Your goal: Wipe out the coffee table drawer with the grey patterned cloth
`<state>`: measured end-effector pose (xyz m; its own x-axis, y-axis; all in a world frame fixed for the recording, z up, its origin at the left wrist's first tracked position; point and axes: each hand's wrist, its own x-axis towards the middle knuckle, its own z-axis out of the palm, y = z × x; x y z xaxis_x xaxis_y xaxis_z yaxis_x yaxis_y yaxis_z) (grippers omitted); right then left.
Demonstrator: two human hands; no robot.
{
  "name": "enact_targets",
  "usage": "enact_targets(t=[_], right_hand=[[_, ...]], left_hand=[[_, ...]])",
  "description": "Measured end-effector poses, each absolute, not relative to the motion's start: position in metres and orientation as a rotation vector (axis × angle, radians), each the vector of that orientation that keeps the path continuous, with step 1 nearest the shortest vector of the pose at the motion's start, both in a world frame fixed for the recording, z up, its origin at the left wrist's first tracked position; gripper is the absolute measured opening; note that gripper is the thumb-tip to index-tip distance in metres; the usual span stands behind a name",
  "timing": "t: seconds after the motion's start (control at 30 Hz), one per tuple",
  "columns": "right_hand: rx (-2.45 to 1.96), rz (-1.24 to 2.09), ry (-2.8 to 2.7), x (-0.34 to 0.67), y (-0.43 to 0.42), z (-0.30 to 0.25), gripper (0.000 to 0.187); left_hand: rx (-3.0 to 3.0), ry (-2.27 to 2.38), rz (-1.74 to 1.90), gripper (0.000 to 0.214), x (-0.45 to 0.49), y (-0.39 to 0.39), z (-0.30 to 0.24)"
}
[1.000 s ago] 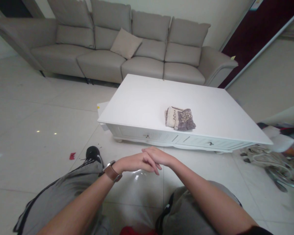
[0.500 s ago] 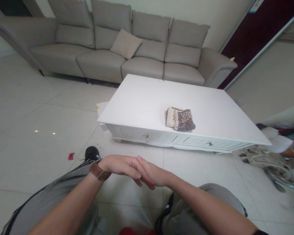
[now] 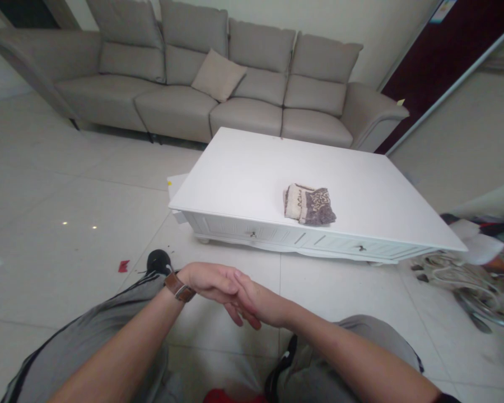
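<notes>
My two hands rest together above my knees, in front of a low white table [image 3: 243, 168]. My left hand [image 3: 208, 280], with a brown watch strap [image 3: 178, 287] on the wrist, lies across my right hand [image 3: 258, 305]. Its fingers are stretched loosely over the right hand's fingers. The fingers of my right hand point down and to the left, and it holds nothing. A folded towel [image 3: 308, 204], cream and grey-purple with a pattern, lies near the table's front edge, well beyond both hands.
A grey sectional sofa [image 3: 218, 84] with a loose cushion [image 3: 218, 74] stands behind the table. Cables and clutter [image 3: 470, 274] lie on the tiled floor at right. A red scrap [image 3: 123, 266] and my black shoe [image 3: 158, 261] are at left.
My hands have slid lower and to the left. A second ago the right hand lay on top; now the left hand covers the right hand's fingers. The towel has not moved.
</notes>
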<state>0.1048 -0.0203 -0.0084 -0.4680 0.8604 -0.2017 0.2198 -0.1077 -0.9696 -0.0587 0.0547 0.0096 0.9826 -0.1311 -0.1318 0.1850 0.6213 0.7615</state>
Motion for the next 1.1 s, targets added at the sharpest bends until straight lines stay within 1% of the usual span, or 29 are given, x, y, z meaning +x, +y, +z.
enact_targets(t=[0.13,0.27,0.4,0.53,0.67,0.87,1.1], right_hand=[[-1.208,1.655,-1.514,0.103,-0.024,-0.014,0.036],[-1.198,1.634,-1.562,0.107,-0.026,-0.017,0.031],[-1.201,1.537,-1.704,0.111,-0.020,-0.020,0.029],[-1.203,1.518,-1.923,0.118,-0.014,-0.016,0.040],[-1.317,1.560,-2.123,0.127,-0.014,-0.008,0.051],[-1.349,1.556,-2.132,0.131,-0.015,-0.005,0.054],[-1.385,1.572,-2.226,0.130,-0.013,-0.007,0.051]], left_hand=[[0.833,0.048,-0.196,0.056,-0.058,0.057,0.002],[0.796,0.067,-0.144,0.048,-0.057,0.060,-0.006],[0.830,0.121,-0.114,0.045,-0.053,0.061,-0.013],[1.000,0.159,-0.072,0.040,-0.044,0.056,-0.021],[1.082,0.236,-0.045,0.034,-0.034,0.050,-0.028],[1.188,0.259,0.010,0.028,-0.028,0.046,-0.026],[1.175,0.287,0.003,0.032,-0.029,0.044,-0.030]])
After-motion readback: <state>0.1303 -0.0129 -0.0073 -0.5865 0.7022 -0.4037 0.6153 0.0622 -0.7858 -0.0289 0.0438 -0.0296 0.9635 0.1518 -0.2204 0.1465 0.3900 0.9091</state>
